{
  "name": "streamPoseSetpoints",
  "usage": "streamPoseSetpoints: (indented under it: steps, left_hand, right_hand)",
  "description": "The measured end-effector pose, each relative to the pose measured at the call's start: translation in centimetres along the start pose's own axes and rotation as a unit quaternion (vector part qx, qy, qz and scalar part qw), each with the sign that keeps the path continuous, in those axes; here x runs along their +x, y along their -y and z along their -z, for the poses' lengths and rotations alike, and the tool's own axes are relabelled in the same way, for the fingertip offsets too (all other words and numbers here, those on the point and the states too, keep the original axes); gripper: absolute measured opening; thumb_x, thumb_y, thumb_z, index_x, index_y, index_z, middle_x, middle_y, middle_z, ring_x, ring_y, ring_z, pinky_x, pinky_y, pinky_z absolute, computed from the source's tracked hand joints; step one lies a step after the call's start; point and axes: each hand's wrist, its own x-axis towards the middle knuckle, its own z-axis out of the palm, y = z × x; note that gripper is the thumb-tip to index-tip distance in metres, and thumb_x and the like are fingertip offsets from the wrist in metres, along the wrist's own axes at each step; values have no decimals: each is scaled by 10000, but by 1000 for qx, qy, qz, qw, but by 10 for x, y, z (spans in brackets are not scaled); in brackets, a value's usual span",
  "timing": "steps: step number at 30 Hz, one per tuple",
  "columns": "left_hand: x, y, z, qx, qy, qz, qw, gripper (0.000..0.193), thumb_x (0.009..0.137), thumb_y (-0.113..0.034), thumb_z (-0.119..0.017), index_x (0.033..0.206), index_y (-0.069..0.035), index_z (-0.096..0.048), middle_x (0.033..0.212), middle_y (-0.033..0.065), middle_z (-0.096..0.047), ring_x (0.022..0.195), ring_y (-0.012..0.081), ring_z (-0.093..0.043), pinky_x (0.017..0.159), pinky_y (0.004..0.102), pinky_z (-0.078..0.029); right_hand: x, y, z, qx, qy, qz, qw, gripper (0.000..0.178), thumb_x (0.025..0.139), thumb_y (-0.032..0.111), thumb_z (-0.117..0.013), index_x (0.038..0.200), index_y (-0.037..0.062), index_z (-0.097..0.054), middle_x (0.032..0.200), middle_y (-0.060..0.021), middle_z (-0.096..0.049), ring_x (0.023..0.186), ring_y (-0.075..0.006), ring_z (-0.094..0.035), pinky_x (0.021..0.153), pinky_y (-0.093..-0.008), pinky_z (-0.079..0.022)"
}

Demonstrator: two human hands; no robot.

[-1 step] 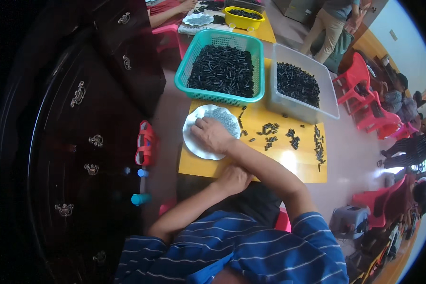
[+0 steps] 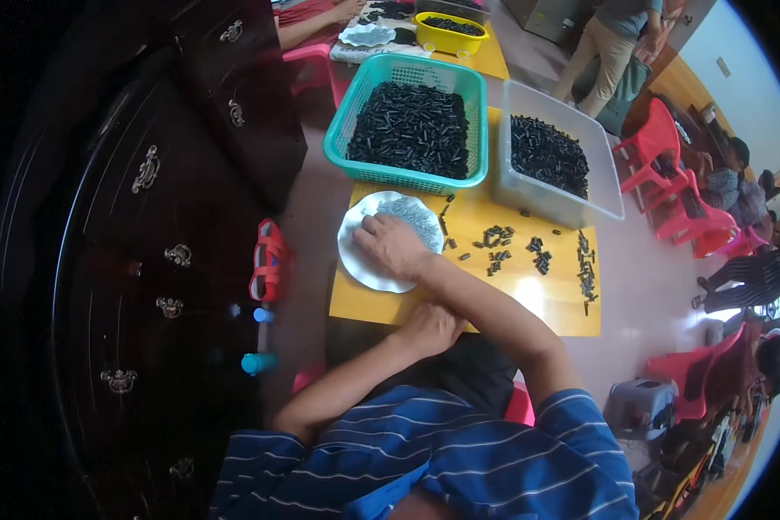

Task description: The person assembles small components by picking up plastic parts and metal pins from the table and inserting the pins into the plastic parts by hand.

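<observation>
My right hand (image 2: pixel 392 246) reaches across to a white wavy-rimmed plate (image 2: pixel 361 267). Its fingers are curled down over the plate; what they hold, if anything, is hidden. Beside the fingers, a heap of small thin silvery pieces (image 2: pixel 416 217), like pins, covers the plate's far right part. My left hand (image 2: pixel 432 329) is closed at the table's near edge, beneath my right forearm. That forearm hides part of it, and I cannot see what is in it. Short black cylinders (image 2: pixel 497 237) lie in loose groups on the table right of the plate.
Behind the plate stands a green basket (image 2: pixel 484 130) full of black cylinders. A clear plastic bin (image 2: pixel 605 169) with more stands right of it on the yellow table (image 2: pixel 373 305). Dark drawers (image 2: pixel 160 234) rise at left. Red chairs (image 2: pixel 654 139) and people are at right.
</observation>
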Motion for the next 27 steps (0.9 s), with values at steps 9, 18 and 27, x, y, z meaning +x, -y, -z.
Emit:
streamPoseSetpoints:
  steps: [9,18,27]
  left_hand:
    - [-4,11,-14,29,55,24,998,267,937,-296,-677,1074,-72,-724,933,206,-731,825,418,-704,726,532,-553]
    - [-3,12,-8,7,24,-7,1000,258,945,-294,-659,1088,-91,-729,961,190,-733,873,404,-704,772,526,-547]
    - [6,-5,6,-10,4,-22,1000,273,918,-298,-687,1063,-73,-735,995,182,-728,927,404,-689,805,527,-541]
  right_hand:
    - [6,1,4,-14,-33,-44,998,200,982,265,-605,994,73,-551,895,-115,-632,822,-317,-660,699,-430,-548]
    - [13,2,16,60,-3,-101,993,235,1028,278,-533,1075,48,-555,951,-172,-699,868,-368,-701,739,-476,-575]
    - [9,2,29,84,54,-150,984,276,1004,289,-543,1122,41,-563,924,-207,-719,845,-406,-717,731,-516,-568]
